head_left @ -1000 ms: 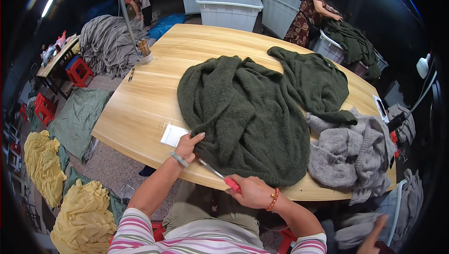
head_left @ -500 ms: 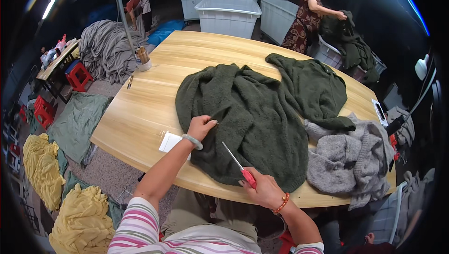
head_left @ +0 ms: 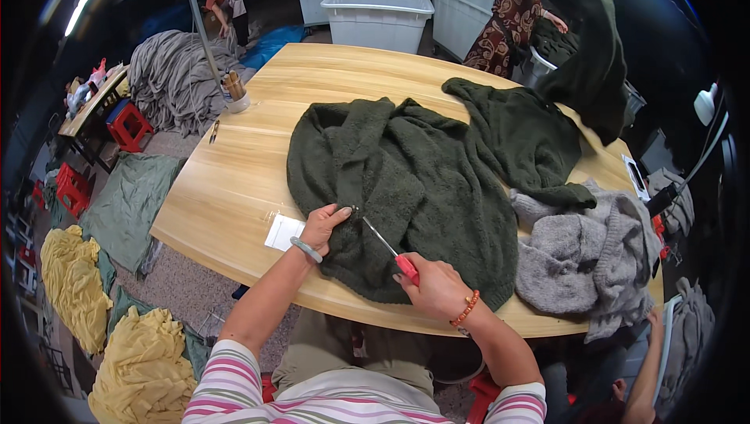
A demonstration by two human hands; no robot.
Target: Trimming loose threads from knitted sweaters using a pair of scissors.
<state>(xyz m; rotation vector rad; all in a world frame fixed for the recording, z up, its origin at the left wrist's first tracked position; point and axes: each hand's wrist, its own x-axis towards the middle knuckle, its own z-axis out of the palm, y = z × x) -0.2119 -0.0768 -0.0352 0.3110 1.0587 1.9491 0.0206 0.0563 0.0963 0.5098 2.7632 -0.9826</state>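
A dark green knitted sweater (head_left: 437,197) lies spread and rumpled on the wooden table in front of me. At its left side, my left hand (head_left: 322,230) pinches a bit of the knit between thumb and fingers. My right hand (head_left: 437,287) is closed round the red handle of a slim tool (head_left: 383,238) with a thin metal shaft. The tool's tip points up and left over the sweater, close to the pinched spot; I cannot tell whether it touches the knit.
Another dark green sweater (head_left: 516,139) and a grey knitted garment (head_left: 562,264) lie to the right. A white card (head_left: 283,231) sits near my left hand. A co-worker (head_left: 504,17) lifts a dark garment over the table's far right corner. Pale tubs (head_left: 377,21) stand behind the table (head_left: 226,189).
The tool's tip has risen up and left toward my left hand, which has shifted slightly left and down. The co-worker has raised a dark garment over the table's corner. A forearm has appeared at lower right.
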